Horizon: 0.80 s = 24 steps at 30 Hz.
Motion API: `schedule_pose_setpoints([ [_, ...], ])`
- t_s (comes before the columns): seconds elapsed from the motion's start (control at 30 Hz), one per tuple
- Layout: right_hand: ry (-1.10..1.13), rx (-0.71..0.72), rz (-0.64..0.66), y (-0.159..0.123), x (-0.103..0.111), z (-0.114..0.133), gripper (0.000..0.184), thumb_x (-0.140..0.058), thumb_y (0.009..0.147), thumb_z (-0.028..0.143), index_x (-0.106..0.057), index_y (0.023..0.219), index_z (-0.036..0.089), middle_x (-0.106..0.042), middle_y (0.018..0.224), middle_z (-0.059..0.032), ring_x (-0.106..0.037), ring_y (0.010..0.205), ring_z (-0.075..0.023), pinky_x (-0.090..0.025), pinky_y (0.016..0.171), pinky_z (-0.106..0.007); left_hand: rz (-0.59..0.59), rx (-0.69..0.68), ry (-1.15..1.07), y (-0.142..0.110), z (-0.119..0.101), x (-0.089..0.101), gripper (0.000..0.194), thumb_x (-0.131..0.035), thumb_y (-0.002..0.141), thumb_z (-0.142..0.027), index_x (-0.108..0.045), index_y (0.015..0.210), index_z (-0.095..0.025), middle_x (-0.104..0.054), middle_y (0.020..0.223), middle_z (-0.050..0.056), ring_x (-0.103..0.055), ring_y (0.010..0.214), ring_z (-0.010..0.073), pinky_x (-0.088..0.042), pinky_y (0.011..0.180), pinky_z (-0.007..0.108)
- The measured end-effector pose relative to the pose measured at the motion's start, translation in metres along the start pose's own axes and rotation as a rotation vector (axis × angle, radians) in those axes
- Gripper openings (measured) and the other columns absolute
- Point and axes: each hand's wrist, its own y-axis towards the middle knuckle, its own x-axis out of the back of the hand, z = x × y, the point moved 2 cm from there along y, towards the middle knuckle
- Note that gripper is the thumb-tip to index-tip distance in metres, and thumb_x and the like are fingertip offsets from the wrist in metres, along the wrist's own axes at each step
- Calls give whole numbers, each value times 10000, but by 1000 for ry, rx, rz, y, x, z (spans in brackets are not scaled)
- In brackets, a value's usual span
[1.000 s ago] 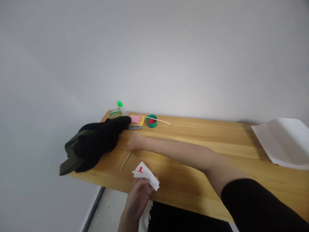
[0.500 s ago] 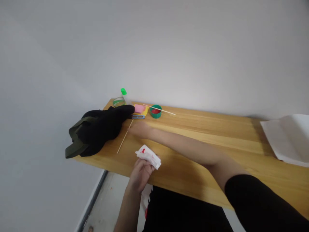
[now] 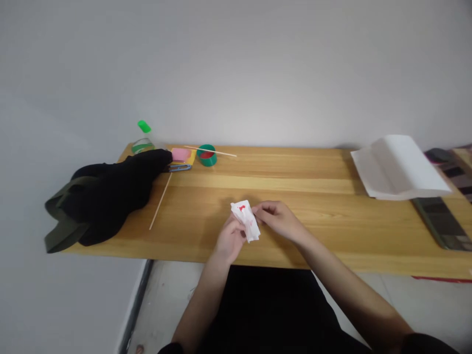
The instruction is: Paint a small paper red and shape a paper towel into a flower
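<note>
Over the front of the wooden table, my left hand is closed on a folded white tissue with red stains on its upper face. The fingertips of my right hand are pinched together at the tissue's right edge and appear to touch it. A thin wooden stick lies on the table to the left. Further back, a second stick rests across a small green round container with something red inside.
A black cloth bag with olive straps covers the table's left end. Behind it are a green-capped bottle, a tape roll, pink sticky notes and a blue-handled tool. White paper and a dark phone lie at right.
My right hand has come back from beside the left stick to the tissue. My left hand has raised the tissue and moved it right. The view has turned right.
</note>
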Motion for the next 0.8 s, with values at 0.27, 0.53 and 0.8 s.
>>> schedule_pose_setpoints([
  [0.27,165,11,-246,-33,28,-22,211,-634,682,374,-682,648,171,-692,675,-36,-593,613,-140,-455,623,-278,-18,40,97,7,24,-27,339,-557,598,-163,-546,937,-172,-620,707,-15,-543,593,110,-425,542,223],
  [0.53,110,-7,-406,-60,47,-37,221,-638,702,377,-696,679,165,-681,645,-46,-577,577,-143,-448,584,-277,-71,-168,431,2,35,-38,222,-704,676,-312,-606,815,-169,-652,772,9,-605,710,131,-458,673,251],
  [0.8,92,34,-441,-71,45,-45,205,-647,701,364,-695,694,164,-688,690,-59,-589,589,-149,-453,575,-272,-58,-160,534,-1,45,-48,249,-753,633,-337,-634,751,-152,-663,712,12,-598,662,131,-459,661,257],
])
